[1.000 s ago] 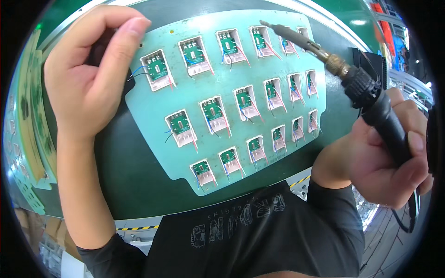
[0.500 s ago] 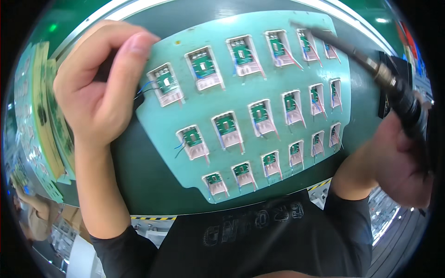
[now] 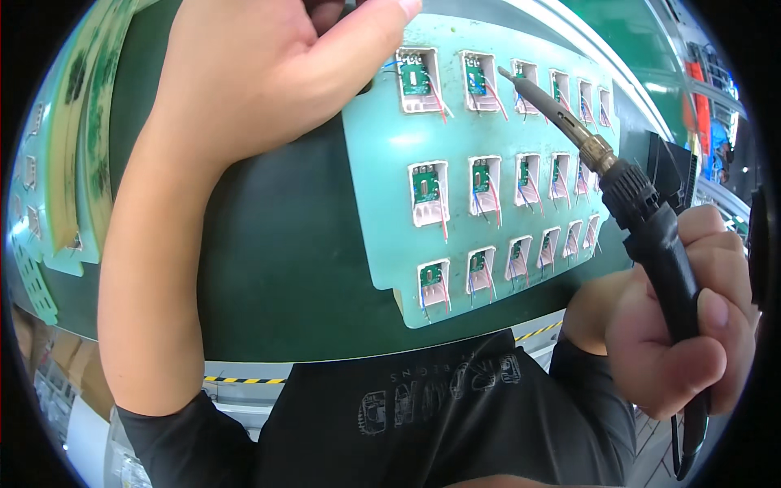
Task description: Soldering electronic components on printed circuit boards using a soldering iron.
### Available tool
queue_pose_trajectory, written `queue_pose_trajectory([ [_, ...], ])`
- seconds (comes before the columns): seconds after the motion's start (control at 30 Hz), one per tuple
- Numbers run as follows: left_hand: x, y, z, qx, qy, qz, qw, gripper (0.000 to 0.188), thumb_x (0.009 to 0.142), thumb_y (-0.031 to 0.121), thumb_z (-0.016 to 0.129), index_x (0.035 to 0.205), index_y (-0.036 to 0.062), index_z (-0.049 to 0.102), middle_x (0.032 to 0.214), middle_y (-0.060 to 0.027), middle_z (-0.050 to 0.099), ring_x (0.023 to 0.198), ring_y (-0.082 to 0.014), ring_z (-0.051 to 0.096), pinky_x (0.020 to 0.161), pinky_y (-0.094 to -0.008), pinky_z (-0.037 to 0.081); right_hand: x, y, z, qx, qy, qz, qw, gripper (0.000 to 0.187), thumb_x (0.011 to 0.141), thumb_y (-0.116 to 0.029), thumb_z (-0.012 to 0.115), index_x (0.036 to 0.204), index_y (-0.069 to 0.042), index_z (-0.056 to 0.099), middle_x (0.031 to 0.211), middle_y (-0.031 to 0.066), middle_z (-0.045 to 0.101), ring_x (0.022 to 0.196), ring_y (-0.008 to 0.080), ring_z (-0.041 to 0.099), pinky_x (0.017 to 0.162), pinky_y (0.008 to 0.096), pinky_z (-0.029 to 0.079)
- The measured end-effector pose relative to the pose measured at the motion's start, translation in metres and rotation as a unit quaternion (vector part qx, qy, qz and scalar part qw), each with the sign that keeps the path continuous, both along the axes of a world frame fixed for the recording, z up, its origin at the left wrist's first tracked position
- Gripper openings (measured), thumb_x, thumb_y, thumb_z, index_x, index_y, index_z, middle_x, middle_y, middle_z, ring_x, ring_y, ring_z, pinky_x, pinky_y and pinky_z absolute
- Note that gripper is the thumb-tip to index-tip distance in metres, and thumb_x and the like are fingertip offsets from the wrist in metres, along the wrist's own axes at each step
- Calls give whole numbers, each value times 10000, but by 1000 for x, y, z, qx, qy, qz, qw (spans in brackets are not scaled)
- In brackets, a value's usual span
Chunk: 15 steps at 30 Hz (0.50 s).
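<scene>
A pale green board [image 3: 378,175] holds rows of white plastic housings [image 3: 425,213], each with a small green circuit board [image 3: 425,185] inside and thin red and blue wires sticking out. In my right hand [image 3: 721,307] is a soldering iron [image 3: 630,191] with a black handle. Its tip points up and left, over the far row near the second and third housings; whether it touches anything I cannot tell. My left hand [image 3: 252,98] is at the board's far left corner, thumb and fingers drawn together. Its fingertips are partly cut off by the upper edge, so what they pinch is hidden.
The board lies on a dark green tabletop [image 3: 268,260]. At the left stand upright boards [image 3: 77,138] with yellowish, stained edges, and more housings beside them. A black box-like object [image 3: 671,167] sits at the far right. Yellow-black striped tape [image 3: 244,380] runs below the table's near edge.
My view has shifted, so the board appears further right. The soldering iron, blurred before, now shows clearly, with its tip nearer the far row's left housings. My left hand now reaches further up in view.
</scene>
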State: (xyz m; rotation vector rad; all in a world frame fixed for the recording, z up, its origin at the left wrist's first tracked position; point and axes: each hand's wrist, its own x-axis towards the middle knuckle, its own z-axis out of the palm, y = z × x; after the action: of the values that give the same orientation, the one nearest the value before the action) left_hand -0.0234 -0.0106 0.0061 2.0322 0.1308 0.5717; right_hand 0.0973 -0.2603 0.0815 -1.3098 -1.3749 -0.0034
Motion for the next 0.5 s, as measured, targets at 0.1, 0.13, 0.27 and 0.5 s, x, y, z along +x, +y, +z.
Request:
queue_pose_trajectory([
  [0.1,-1,2,5,21,-19,3,1000,67,829,-3,632,768,-5,658,523,31,498,452,-29,404,437,-216,294,-3,5,0,-12,-7,-2,1000,200,797,-264,541,747,-72,515,619,53,435,540,154,407,541,285,299],
  [0.13,-2,2,5,24,-22,5,999,65,826,0,633,766,-2,658,520,30,494,450,-31,402,437,-217,294,-4,6,0,-15,-9,-2,1000,200,798,-263,540,747,-72,515,619,53,434,540,153,407,540,286,299],
  [0.27,-4,3,5,43,31,32,998,68,811,19,634,746,22,653,504,29,471,441,-36,395,435,-223,293,-7,10,-1,-26,-14,-4,1000,199,799,-263,538,746,-73,516,616,53,432,537,152,403,539,288,298],
  [0.5,1,-3,-1,48,-14,37,998,75,811,33,638,738,39,654,499,43,460,442,-29,392,432,-224,292,-7,14,-1,-36,-20,-7,999,197,802,-262,534,744,-75,517,612,52,428,534,150,397,537,292,298],
])
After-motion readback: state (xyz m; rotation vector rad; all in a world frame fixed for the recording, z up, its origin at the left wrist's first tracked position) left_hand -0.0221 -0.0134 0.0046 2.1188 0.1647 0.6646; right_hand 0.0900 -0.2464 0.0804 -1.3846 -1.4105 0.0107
